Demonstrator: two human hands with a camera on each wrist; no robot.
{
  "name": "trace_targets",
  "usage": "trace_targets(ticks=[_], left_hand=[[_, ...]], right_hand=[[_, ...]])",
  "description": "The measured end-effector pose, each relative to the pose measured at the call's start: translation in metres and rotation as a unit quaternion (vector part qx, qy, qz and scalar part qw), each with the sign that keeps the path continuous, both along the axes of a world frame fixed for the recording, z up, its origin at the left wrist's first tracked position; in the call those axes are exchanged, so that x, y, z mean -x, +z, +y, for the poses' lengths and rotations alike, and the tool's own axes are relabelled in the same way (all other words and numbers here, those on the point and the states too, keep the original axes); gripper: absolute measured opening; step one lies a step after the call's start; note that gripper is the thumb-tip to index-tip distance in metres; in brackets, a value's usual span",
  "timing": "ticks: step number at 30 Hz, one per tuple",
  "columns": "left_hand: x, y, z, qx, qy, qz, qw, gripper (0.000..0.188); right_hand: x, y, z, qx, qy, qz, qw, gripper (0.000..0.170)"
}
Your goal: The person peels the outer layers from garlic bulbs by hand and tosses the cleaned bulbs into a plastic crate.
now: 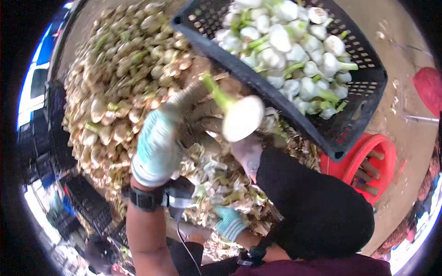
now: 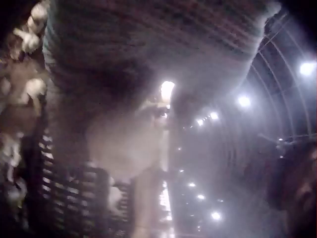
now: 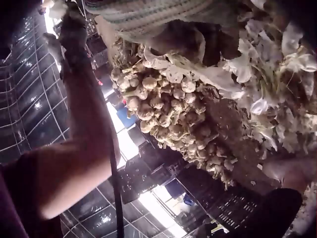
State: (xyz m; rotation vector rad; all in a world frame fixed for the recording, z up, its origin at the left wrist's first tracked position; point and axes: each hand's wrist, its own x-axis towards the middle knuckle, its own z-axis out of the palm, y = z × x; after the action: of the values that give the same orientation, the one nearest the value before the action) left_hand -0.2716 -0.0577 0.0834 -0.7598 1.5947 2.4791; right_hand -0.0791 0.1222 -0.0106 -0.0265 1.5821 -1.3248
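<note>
In the head view my gloved left hand [image 1: 159,142] is raised over the garlic heap, its dirty fingers pinching the green stem of a white garlic bulb [image 1: 244,118]. The bulb hangs in front of the crate's near corner, blurred by motion. In the left wrist view the glove [image 2: 143,44] fills the top in shadow. Lower down, my gloved right hand [image 1: 229,223] is over the loose husks [image 1: 216,179], between my legs. The right wrist view shows its striped cuff [image 3: 163,17] above pale husks [image 3: 267,89]; I cannot tell whether its fingers hold anything.
A black crate [image 1: 258,78] full of trimmed white garlic stands at the upper right. A red basket [image 1: 389,158] with brown stick-like pieces is beside it. Untrimmed garlic [image 1: 124,69] is heaped at left. My bare foot [image 1: 246,154] and black-clad leg [image 1: 317,202] flank the husks.
</note>
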Motion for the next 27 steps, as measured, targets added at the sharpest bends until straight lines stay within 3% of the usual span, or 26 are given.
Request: trace_targets(ticks=[1, 3, 4, 5, 6, 7, 8, 9, 10, 11, 13, 15, 17, 18, 19, 20, 21, 23, 25, 27], left_hand=[[0.016, -0.005, -0.011, -0.037, -0.057, 0.022, 0.997, 0.06], [0.039, -0.048, -0.03, 0.18, -0.017, -0.052, 0.982, 0.041], [0.048, -0.079, -0.039, 0.3, 0.013, -0.087, 0.95, 0.024], [0.045, -0.137, -0.065, 0.47, 0.008, -0.039, 0.882, 0.029], [0.05, -0.151, -0.066, 0.635, -0.051, -0.057, 0.768, 0.038], [0.051, -0.164, -0.063, 0.696, -0.12, -0.084, 0.703, 0.048], [0.053, -0.179, -0.057, 0.709, -0.195, -0.117, 0.668, 0.051], [0.055, -0.188, -0.049, 0.718, -0.266, -0.148, 0.626, 0.054], [0.057, -0.196, -0.045, 0.66, -0.273, -0.158, 0.682, 0.056], [0.059, -0.204, -0.044, 0.697, -0.269, -0.141, 0.65, 0.051], [0.048, -0.197, -0.041, 0.632, -0.2, -0.103, 0.741, 0.04], [0.02, -0.184, -0.037, 0.614, -0.127, -0.074, 0.776, 0.032], [-0.034, -0.175, -0.038, 0.508, -0.063, -0.068, 0.856, 0.042], [-0.054, -0.14, -0.031, 0.508, -0.088, -0.111, 0.849, 0.045], [-0.087, -0.126, -0.028, 0.446, -0.076, -0.154, 0.878, 0.046], [-0.11, -0.095, -0.019, 0.445, -0.096, -0.196, 0.869, 0.049], [-0.134, -0.071, -0.008, 0.436, -0.087, -0.223, 0.867, 0.053], [-0.197, -0.06, 0.012, 0.376, 0.013, -0.184, 0.908, 0.046], [-0.236, -0.04, 0.043, 0.323, 0.115, -0.173, 0.924, 0.046], [-0.261, -0.02, 0.068, 0.391, 0.094, -0.211, 0.891, 0.047]], right_hand=[[0.008, 0.003, -0.005, -0.009, -0.024, -0.108, 0.994, 0.023], [-0.004, -0.013, -0.006, -0.027, -0.06, -0.132, 0.989, 0.02], [0.017, -0.005, -0.005, -0.035, 0.001, -0.042, 0.999, 0.018], [0.018, -0.008, -0.007, -0.046, -0.008, -0.038, 0.998, 0.018], [0.014, -0.009, -0.009, -0.054, -0.028, -0.035, 0.998, 0.018], [0.013, -0.012, -0.011, -0.062, -0.046, -0.032, 0.997, 0.018], [0.015, -0.016, -0.007, -0.089, 0.059, 0.048, 0.993, 0.021], [0.027, -0.011, -0.009, -0.096, 0.057, 0.051, 0.992, 0.021], [0.037, -0.003, -0.011, -0.105, 0.052, 0.047, 0.992, 0.017], [0.044, 0.003, -0.013, -0.114, 0.046, 0.041, 0.992, 0.016], [0.039, -0.001, -0.01, -0.106, 0.006, 0.014, 0.994, 0.02], [0.031, -0.005, -0.008, -0.076, -0.03, 0.089, 0.993, 0.026], [0.031, 0.005, -0.016, -0.111, -0.14, -0.054, 0.982, 0.017], [0.029, 0.005, -0.015, -0.11, -0.117, 0.021, 0.987, 0.013], [0.021, 0.001, -0.014, -0.106, -0.095, 0.097, 0.985, 0.01], [0.013, -0.003, -0.021, -0.024, -0.245, -0.071, 0.967, 0.009], [0.004, -0.006, -0.026, 0.044, -0.377, -0.236, 0.894, 0.007], [0.019, 0.005, -0.025, 0.044, -0.41, -0.487, 0.77, 0.009], [0.019, 0.005, -0.02, 0.037, -0.322, -0.505, 0.8, 0.011], [0.014, 0.014, -0.02, 0.013, -0.307, -0.483, 0.82, 0.014]])
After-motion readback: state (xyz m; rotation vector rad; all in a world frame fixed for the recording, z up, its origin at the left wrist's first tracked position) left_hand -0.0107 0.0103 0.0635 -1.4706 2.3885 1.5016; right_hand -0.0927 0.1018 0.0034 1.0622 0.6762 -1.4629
